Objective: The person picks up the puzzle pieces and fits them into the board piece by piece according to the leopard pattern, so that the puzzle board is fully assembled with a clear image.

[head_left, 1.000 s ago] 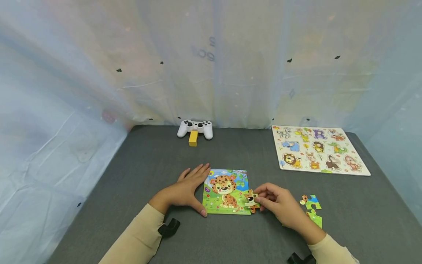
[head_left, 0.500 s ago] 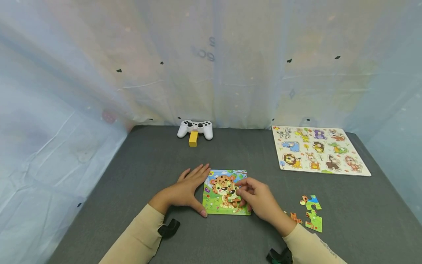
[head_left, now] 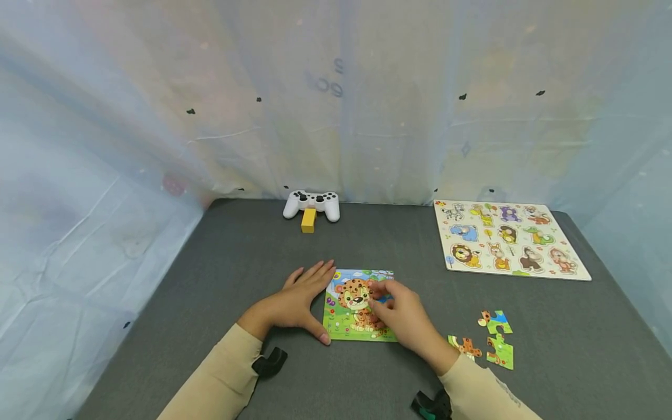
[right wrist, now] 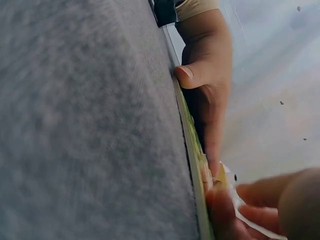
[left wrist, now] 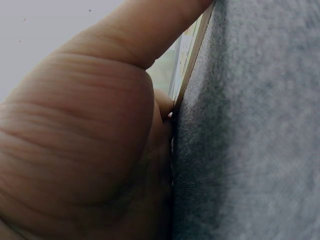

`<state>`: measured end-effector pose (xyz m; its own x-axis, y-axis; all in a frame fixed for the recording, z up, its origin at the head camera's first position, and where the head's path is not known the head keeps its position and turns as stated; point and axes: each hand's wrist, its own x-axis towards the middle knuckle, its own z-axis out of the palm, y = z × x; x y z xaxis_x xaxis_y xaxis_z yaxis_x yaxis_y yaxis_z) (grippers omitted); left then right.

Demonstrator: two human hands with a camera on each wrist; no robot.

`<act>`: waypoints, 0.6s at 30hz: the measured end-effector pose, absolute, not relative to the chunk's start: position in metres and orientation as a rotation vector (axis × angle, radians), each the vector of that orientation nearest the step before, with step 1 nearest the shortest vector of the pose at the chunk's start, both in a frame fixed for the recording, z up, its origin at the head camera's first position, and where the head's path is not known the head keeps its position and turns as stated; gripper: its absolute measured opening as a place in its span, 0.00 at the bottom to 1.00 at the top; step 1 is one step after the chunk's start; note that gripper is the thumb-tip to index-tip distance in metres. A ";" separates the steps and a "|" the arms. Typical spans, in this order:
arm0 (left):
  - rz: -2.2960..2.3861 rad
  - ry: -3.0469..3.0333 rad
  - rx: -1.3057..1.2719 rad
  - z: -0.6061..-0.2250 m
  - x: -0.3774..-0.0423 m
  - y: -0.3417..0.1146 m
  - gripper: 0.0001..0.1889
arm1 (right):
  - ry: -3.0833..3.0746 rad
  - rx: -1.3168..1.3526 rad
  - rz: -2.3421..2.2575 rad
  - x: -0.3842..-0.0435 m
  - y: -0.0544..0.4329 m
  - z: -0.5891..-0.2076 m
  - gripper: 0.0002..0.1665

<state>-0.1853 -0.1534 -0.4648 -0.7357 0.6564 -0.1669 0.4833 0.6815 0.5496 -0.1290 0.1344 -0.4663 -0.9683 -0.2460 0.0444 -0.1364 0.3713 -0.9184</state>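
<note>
A small square leopard jigsaw puzzle [head_left: 341,329] lies flat on the dark table. My left hand [head_left: 296,300] is spread along its left side, fingertips at the top-left corner and thumb at the lower-left one; the left wrist view shows the board's edge [left wrist: 192,65] beside that palm. Over the puzzle's right half, my right hand [head_left: 409,321] pinches a jigsaw piece between thumb and fingers, the piece mostly hidden by them. In the right wrist view a thin piece [right wrist: 206,172] sits tilted at those fingertips, close over the board.
Loose jigsaw pieces lie right of the right wrist: a blue-and-green one [head_left: 497,322], a green one [head_left: 502,351] and an orange one [head_left: 467,348]. Farther back are an animal peg board [head_left: 493,249], a white game controller [head_left: 332,204] and a yellow block [head_left: 308,221].
My right hand has carried the jigsaw piece left, from the puzzle's right edge to over its right half, uncovering loose pieces behind the wrist. My left hand has stayed put.
</note>
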 end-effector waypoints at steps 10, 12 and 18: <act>0.687 2.554 0.901 -0.466 -0.186 -0.152 0.79 | 2.944 -1.150 -0.600 -0.115 0.138 -0.457 0.27; 0.689 2.554 0.899 -0.466 -0.186 -0.153 0.79 | 2.962 -1.175 -0.516 -0.114 0.137 -0.457 0.27; 0.691 2.553 0.893 -0.467 -0.185 -0.153 0.79 | 2.998 -1.205 -0.424 -0.112 0.134 -0.459 0.27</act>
<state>-0.1854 -0.1535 -0.4666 -0.7411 0.6521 -0.1599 0.4823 0.6827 0.5489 -0.1123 0.1337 -0.4586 -0.7205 -0.6629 0.2035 -0.6934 0.6936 -0.1955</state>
